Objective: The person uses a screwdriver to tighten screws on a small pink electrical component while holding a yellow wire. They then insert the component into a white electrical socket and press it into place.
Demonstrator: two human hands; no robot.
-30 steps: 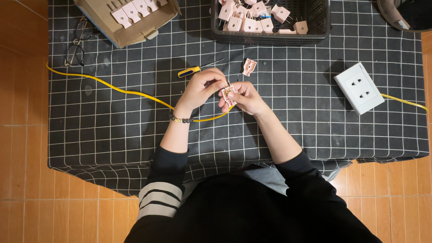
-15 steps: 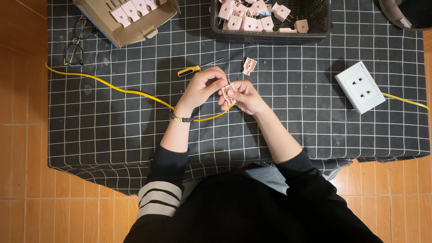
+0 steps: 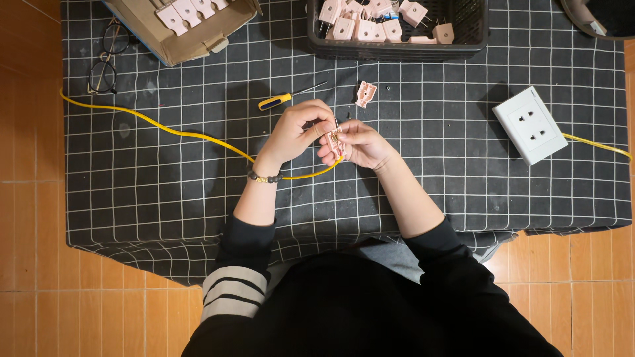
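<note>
Fingers of both hands are pinched narrow around one small pink plug half [image 3: 335, 140], held just above the dark checked cloth [image 3: 165, 198] in the middle of the view: the left hand [image 3: 297, 132] curls over it from the left with its fingertips on the top edge, the right hand [image 3: 360, 144] cradles it from the right and below. That cloth covers most of the floor area ahead of the person. On it, a long yellow cable [image 3: 165, 131] runs from the far left, loops under the left wrist and ends at the held piece. At the far edge a black basket [image 3: 397, 49] holds a heap of pink plug parts, with a cardboard box [image 3: 185, 30] of more to its left. A white socket block [image 3: 529, 124] lies well to the right. Spectacles [image 3: 106, 63] lie at the left edge. A yellow-handled screwdriver [image 3: 284, 99] lies just beyond the left hand, and a loose pink plug cover [image 3: 364, 93] just beyond the right. I judge that the wire ends are being seated at the terminals; this goes best with the shell braced steady and the cable kept slack
</note>
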